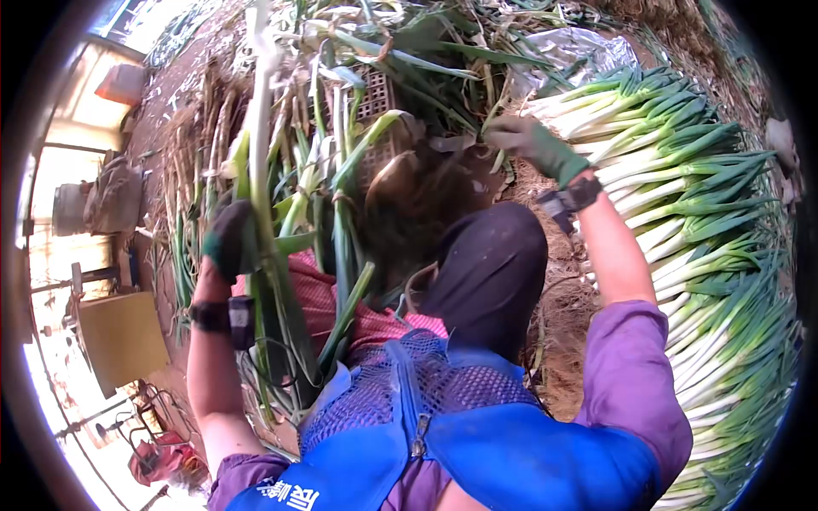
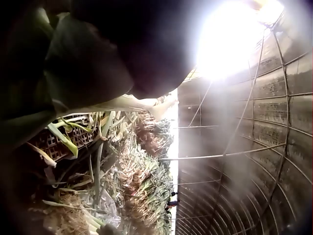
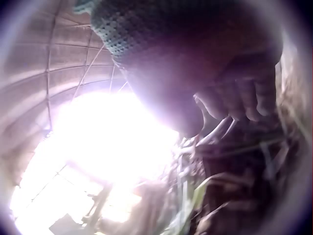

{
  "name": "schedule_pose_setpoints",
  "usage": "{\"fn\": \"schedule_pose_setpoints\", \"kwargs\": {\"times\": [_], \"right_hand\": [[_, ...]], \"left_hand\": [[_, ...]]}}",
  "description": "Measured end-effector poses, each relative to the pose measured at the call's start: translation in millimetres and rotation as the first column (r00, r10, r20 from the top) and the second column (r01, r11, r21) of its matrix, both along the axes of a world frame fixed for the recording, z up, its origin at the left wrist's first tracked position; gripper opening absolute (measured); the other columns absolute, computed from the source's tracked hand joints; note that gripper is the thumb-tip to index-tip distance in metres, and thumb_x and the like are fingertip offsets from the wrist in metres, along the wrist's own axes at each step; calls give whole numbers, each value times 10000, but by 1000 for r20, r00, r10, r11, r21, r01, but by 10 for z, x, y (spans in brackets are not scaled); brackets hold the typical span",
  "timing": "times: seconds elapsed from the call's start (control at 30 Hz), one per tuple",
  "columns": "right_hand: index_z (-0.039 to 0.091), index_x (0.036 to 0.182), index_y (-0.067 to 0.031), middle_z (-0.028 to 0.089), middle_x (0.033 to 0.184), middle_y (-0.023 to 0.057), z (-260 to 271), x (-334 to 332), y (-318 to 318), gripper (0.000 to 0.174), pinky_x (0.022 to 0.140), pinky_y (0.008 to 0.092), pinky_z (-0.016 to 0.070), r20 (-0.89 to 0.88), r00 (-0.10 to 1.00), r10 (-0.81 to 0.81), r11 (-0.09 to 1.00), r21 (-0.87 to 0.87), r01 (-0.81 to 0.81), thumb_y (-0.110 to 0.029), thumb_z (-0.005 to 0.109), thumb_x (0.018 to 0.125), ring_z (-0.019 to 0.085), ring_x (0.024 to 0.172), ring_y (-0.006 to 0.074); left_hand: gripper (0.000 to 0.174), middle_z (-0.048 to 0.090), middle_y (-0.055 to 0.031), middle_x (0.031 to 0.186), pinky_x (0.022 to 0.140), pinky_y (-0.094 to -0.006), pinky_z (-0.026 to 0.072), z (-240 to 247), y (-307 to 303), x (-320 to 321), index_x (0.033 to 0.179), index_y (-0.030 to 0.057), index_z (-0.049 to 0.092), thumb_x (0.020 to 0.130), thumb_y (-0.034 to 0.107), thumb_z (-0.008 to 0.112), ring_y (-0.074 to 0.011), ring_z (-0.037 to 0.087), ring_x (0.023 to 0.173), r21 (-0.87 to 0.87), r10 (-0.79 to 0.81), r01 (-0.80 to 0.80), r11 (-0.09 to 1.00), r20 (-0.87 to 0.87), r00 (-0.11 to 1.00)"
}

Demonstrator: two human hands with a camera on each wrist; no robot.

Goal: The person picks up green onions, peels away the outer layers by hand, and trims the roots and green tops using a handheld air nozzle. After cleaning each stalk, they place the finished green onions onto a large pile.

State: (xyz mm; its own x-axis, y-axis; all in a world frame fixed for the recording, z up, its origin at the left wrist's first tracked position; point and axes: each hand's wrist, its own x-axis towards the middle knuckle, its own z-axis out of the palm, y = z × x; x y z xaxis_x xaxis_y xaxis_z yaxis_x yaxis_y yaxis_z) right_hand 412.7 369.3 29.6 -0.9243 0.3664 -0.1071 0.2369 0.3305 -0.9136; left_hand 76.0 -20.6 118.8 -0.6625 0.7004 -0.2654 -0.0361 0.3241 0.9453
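Biggest thing here: a long row of clean white-and-green leek-like onions (image 1: 682, 213), well to the right of our landmark, the brown lattice plastic crate (image 1: 373, 98), white ends towards it, leaves away. Left of the crate, a bristling stand of uncleaned, straw-brown and green stalks (image 1: 183, 204). Now the crate itself: loose leaves cross its front and top, and what's inside, I can't tell. Beyond it to the right, crumpled silvery sheeting (image 1: 584, 51) pokes out among leaves.

And here's the one to watch! A single long, thick white-and-green onion stalk (image 1: 262, 111), just left of the crate, its long axis running away from the person, white end far past the crate, green leaves down towards the lap on the near side. The dark-gloved left hand (image 1: 228, 243), near side and left of the crate, is wrapped round it; the left wrist view has the pale shaft coming out from under the glove.

The green-gloved right hand (image 1: 538, 149)? Right of the crate, well apart from that stalk, fingers loosely bent, thumb away from them, nothing plainly held. I'd judge the span between them, across the crate's front, is what matters.
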Motion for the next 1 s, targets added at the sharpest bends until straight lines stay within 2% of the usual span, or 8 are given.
{"fn": "schedule_pose_setpoints", "kwargs": {"times": [0.17, 0.23, 0.4, 0.5, 0.57, 0.7, 0.77, 1.0], "right_hand": [[681, 1050, -8, 689, 1050, 97, -278, -1177, -1428, 292, 777, 320, 514, -329, 876, 352, 847, -286, -448, -243, 634, 885, 657, 917, 198], [698, 994, -9, 698, 931, 126, -906, -1641, -1910, 319, 723, 349, 524, -19, 939, 344, 939, 38, -343, -278, 681, 823, 668, 827, 238], [658, 1141, -126, 692, 1034, 181, -1481, -1768, -2628, 400, 757, 365, 546, -173, 903, 393, 912, 197, -359, -392, 632, 843, 699, 866, 279], [669, 1107, -113, 682, 873, 139, -1605, -1759, -2943, 277, 686, 363, 521, -256, 940, 225, 961, 219, -170, -95, 550, 857, 667, 761, 311], [688, 1048, -201, 656, 825, 164, -1851, -1895, -2944, 271, 639, 371, 512, -253, 954, 160, 884, 466, -25, -93, 551, 840, 657, 700, 333], [702, 883, -73, 627, 679, 96, -1118, -1773, -2850, 186, 565, 350, 468, 44, 993, -107, 944, -310, 115, -216, 685, 766, 614, 624, 184], [688, 853, -42, 623, 662, 52, -1021, -1769, -2970, 237, 548, 356, 452, 44, 966, -257, 865, -436, 250, -242, 713, 730, 593, 615, 156], [682, 829, -10, 660, 698, 85, -384, -1524, -3275, 314, 598, 343, 490, 154, 956, -251, 867, -404, 292, -309, 712, 739, 641, 661, 203]], "left_hand": [[251, 631, -79, 874, 672, -327, 541, 23, 70, 132, 1067, 31, 587, 889, 208, 576, -185, 626, 732, 94, -134, 139, 986, -60, 989], [214, 617, -54, 857, 658, -321, 524, 123, 38, 140, 1041, 51, 592, 890, 200, 566, -176, 612, 728, 80, -8, -6, 997, 180, 984], [225, 603, -62, 857, 671, -323, 507, -492, -344, -667, 1074, 73, 590, 895, 202, 548, -185, 594, 750, -144, 14, -67, 987, -344, 939], [307, 617, -113, 943, 731, -345, 513, -2306, -658, -2180, 1177, 83, 566, 905, 225, 538, -227, 607, 831, -731, -686, -185, 656, -681, 256], [416, 588, -160, 1068, 802, -385, 502, -1597, -412, -1547, 1254, 103, 518, 874, 259, 586, -285, 592, 938, -713, -631, -169, 681, -688, 360], [677, 531, -254, 1318, 945, -464, 481, -818, -22, -655, 1407, 143, 423, 810, 327, 683, -402, 563, 1154, -634, -549, -123, 764, -738, 393], [725, 627, -222, 1204, 901, -452, 483, -1212, 168, -793, 1439, 115, 380, 845, 393, 690, -353, 620, 1068, -518, -470, 286, 806, -267, 841], [664, 666, -181, 1148, 845, -424, 506, -2146, 181, -899, 1306, 49, 531, 791, 416, 734, -335, 643, 1010, -746, -421, 39, 665, -331, 844]]}}
